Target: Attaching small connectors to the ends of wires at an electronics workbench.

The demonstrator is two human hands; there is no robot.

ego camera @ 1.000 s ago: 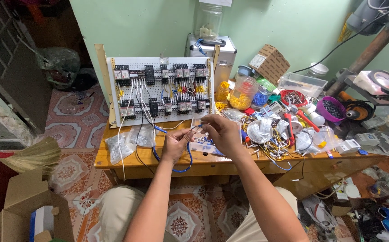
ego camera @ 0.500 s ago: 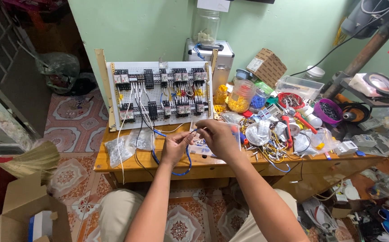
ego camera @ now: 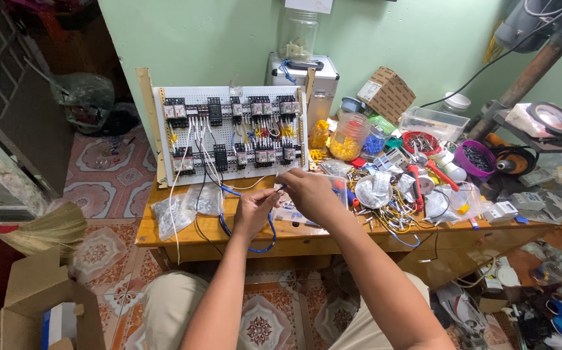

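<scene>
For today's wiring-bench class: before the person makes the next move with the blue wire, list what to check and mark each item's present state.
1. Left hand has the blue wire in its fingers: ok.
2. Right hand pinches the wire's end: ok, though the tip itself is too small to judge.
3. Wire loop hangs free over the wooden table edge, not snagged: ok.
4. White panel with black components stands upright behind the hands: ok.
5. Bench to the right uncluttered: not ok; loose wires and red-handled tools crowd it.
6. Which panel terminal is free: cannot tell.
</scene>
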